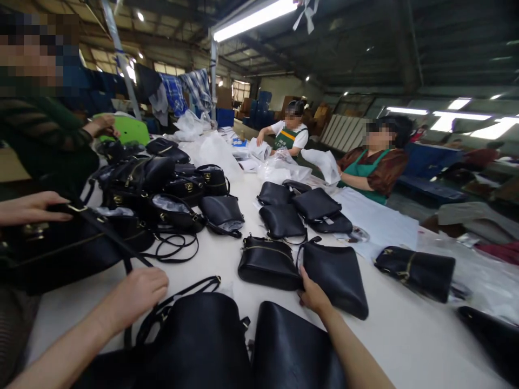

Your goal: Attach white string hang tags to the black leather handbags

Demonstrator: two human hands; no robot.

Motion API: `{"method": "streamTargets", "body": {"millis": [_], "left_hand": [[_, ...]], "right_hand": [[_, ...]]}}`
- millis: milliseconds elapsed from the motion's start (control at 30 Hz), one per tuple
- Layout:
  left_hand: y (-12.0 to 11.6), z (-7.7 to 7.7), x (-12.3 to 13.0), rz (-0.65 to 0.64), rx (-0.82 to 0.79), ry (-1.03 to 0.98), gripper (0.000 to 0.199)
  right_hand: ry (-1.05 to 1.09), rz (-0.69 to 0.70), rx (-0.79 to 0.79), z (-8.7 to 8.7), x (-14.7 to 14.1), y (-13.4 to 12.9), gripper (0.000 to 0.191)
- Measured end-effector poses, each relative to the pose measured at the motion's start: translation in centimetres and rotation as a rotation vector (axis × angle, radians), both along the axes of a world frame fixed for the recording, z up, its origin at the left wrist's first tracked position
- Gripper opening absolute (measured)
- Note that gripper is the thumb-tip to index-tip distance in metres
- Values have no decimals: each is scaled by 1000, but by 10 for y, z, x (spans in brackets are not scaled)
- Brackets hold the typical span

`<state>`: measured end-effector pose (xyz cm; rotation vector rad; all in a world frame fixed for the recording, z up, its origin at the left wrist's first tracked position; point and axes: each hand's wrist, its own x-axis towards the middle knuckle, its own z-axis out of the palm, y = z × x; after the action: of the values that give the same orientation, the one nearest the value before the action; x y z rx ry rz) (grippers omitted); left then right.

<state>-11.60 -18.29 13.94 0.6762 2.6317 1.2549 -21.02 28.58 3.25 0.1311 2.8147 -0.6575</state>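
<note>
My left hand (140, 294) is closed on a thin black strap (111, 235), which slants down from a black handbag (77, 246) at the left. My right hand (314, 292) has its fingers curled at the lower left edge of a flat black bag (336, 278) lying on the table. Close against those fingers is a smaller black bag with a gold zip (270, 262); hidden fingertips leave it unclear whether they touch it too. Two black bags, one rounded (206, 335) and one smooth (292, 346), stand nearest me.
Black handbags (140, 173) are heaped at the left, beside a co-worker's hand (36, 208). Several flat bags (281, 219) lie mid-table. Another zipped bag (417, 270) is at the right. Two co-workers across the white table (219, 259) handle white wrapping (322, 165).
</note>
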Motion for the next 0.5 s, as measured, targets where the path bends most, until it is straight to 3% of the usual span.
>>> {"method": "streamTargets", "body": {"millis": [67, 167, 300, 400, 500], "left_hand": [[15, -12, -1, -57, -142, 152, 38], [41, -29, -2, -180, -193, 171, 36], [57, -36, -10, -223, -237, 191, 34], [62, -42, -17, -240, -226, 222, 31], [68, -50, -25, -232, -162, 232, 28]], "right_hand": [[11, -22, 101, -2, 4, -1, 78], [23, -107, 249, 0, 21, 5, 65], [11, -179, 320, 11, 54, 40, 37], [59, -190, 281, 32, 73, 81, 32], [139, -206, 210, 66, 80, 121, 30]]}}
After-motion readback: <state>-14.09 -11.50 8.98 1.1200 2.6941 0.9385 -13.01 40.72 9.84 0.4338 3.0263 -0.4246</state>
